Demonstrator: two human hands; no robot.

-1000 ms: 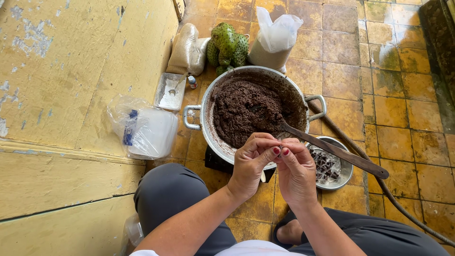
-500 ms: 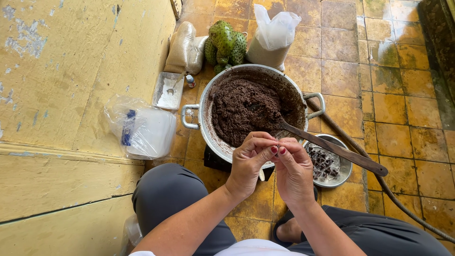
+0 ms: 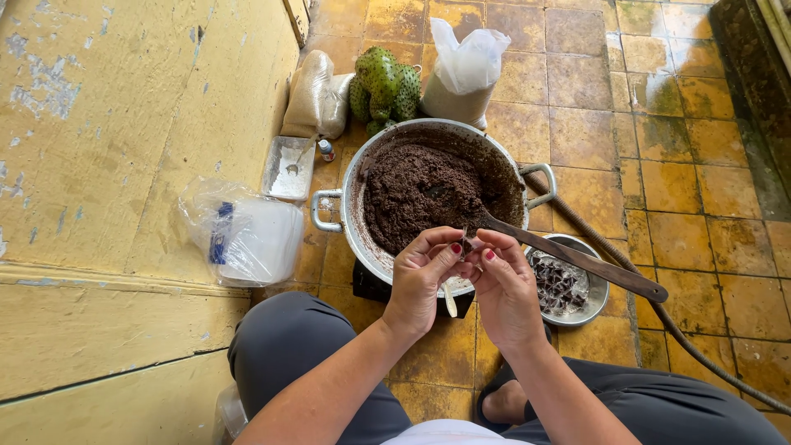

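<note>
Over the near rim of a big metal pot [image 3: 354,216], the left hand [image 3: 420,280] and the right hand [image 3: 504,288] meet fingertip to fingertip, pinching between them a small dark piece [image 3: 467,245] whose kind is too small to tell. Both grips are narrow, closed on that piece. A pale strip [image 3: 450,302] hangs below the hands at 6 o'clock. The pot is filled with a dark brown crumbly mass [image 3: 420,191], and a long dark wooden paddle [image 3: 593,265] leans out of it toward 4 o'clock. Just beside the pot at 4 o'clock sits a small metal bowl [image 3: 595,290] holding dark pieces. At 12 o'clock from the pot lie green spiky fruits [image 3: 383,86], with a white plastic bag [image 3: 465,70] at 1 o'clock and a tan sack [image 3: 311,97] at 11 o'clock. At 9 o'clock a clear bag of white containers [image 3: 251,239] rests against the yellow wall [image 3: 107,124].
</note>
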